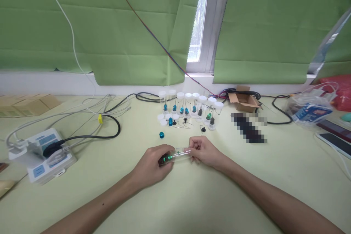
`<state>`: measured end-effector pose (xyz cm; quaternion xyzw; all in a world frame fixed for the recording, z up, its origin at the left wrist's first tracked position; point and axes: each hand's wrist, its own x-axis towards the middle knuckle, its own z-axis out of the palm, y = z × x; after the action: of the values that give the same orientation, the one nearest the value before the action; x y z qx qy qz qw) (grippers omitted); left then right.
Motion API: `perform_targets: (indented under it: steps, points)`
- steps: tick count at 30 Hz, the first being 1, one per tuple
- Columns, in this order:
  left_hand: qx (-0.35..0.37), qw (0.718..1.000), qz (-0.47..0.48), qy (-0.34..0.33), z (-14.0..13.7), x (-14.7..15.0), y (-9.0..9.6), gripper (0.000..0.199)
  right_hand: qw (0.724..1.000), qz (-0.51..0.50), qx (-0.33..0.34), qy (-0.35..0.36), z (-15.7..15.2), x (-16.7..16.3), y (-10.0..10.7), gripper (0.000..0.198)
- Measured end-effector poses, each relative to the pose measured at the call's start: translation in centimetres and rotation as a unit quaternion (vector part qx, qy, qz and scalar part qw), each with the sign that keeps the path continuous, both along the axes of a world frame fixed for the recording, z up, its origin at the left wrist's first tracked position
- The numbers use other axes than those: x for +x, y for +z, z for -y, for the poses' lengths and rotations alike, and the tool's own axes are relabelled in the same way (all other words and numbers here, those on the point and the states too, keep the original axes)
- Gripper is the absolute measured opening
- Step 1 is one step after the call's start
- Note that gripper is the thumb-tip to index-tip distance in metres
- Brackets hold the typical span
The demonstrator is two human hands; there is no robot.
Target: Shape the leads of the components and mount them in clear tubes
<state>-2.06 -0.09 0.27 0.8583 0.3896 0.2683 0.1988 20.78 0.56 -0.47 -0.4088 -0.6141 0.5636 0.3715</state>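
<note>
Between my two hands a clear plastic tube (pixel 181 154) lies on its side, with a dark part showing green glints at its left end. My left hand (pixel 153 163) is wrapped round that left end. The fingers of my right hand (pixel 204 152) are closed at the right end, where they hide the tip of the tube. Just beyond my hands a small blue metallic knob-like piece (pixel 161 135) sits on the table. Behind it are white caps (pixel 163 122), thin bent metal rods (pixel 182 127) and small black pieces (pixel 203 129).
Several clear tubes with white caps (pixel 188 95) stand upright in a row. Behind them are cables and an open cardboard box (pixel 245 100). A power strip (pixel 52 157) with plugs lies left. A plastic bag (pixel 307 109) and a white phone (pixel 336 143) lie right, past a blurred-out dark item (pixel 248 128).
</note>
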Motion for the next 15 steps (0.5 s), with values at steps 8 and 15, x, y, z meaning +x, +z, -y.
perform_targets:
  steps: [8, 15]
  points:
    - [-0.001, 1.0, -0.002, 0.0, 0.06, 0.14, 0.18, 0.022, 1.0, -0.025, -0.003, 0.015, -0.18, 0.04, -0.01, 0.036]
    - [-0.004, 1.0, -0.001, 0.002, 0.01, 0.03, 0.0, 0.023, 0.999, -0.039, -0.012, 0.02, -0.15, -0.03, 0.04, 0.036]
